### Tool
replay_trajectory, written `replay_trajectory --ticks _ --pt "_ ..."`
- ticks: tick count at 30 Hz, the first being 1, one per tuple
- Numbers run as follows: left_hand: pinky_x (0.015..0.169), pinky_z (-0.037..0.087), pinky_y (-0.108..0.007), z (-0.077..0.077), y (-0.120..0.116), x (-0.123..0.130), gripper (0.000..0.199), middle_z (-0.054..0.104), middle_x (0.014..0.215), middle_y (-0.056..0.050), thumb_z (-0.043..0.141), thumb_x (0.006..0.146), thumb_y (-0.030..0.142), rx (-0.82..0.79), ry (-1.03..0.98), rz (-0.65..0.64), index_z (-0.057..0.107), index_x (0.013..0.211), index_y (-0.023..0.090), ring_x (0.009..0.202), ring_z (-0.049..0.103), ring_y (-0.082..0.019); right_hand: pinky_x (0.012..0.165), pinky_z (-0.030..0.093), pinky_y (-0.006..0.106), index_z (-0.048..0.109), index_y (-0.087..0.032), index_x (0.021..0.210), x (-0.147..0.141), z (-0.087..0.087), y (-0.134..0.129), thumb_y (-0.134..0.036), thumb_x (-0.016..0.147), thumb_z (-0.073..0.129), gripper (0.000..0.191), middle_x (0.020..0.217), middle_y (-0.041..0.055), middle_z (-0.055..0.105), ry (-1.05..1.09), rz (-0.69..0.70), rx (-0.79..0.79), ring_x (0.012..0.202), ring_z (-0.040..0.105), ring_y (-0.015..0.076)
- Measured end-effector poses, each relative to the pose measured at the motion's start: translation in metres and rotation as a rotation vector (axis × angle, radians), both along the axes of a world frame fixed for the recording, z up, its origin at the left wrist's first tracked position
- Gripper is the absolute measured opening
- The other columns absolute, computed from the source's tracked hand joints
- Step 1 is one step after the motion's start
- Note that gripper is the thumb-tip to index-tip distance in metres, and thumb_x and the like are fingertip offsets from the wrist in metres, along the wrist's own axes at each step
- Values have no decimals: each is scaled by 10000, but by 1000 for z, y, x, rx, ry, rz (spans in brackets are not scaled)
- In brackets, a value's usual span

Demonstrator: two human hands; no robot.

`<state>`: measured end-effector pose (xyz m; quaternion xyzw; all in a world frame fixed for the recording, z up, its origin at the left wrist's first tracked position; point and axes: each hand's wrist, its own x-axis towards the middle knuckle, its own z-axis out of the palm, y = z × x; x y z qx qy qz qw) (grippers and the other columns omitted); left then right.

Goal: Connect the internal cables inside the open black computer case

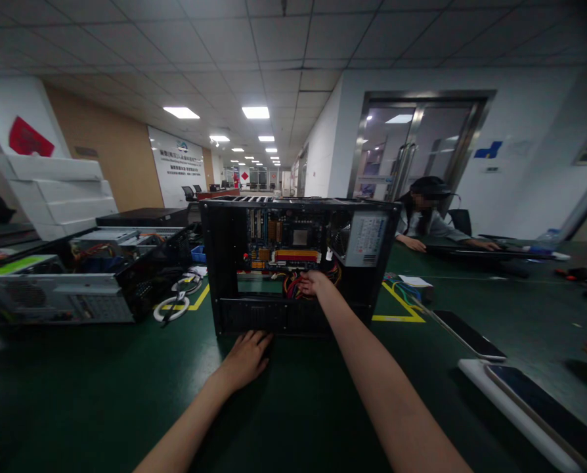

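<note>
A black computer case (224, 315) stands on the table in front of me with its near side uncovered. Inside it I see a motherboard (259, 226) with orange and red slots, and a power supply (367, 238) at the upper right. My right hand (312, 282) reaches into the lower middle of the case, its fingers closed on a bundle of coloured cables (293, 288); the fingertips are partly lost among the wires. Palm down, my left hand (248, 358) lies on the table against the case's lower front edge, fingers spread and holding nothing.
Left of the case lies another opened computer case (77, 295), with a coiled white cable (172, 309) beside it. Loose coloured wires (402, 292) and phones (468, 334) are to the right. A person (429, 220) sits across the green table (283, 407) at the right.
</note>
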<state>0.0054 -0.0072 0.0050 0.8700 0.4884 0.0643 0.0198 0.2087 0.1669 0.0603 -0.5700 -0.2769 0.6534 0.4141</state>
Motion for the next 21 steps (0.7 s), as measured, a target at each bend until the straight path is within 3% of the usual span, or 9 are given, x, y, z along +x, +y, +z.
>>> replay_trajectory --ticks 21 --pt "897 288 -374 0 1 0 493 390 1206 -57 399 752 283 -6 -5 -6 293 1231 230 1088 345 -224 534 404 226 403 -168 712 -1 4 -5 -135 783 365 87 663 12 467 28 -3 20 578 494 101"
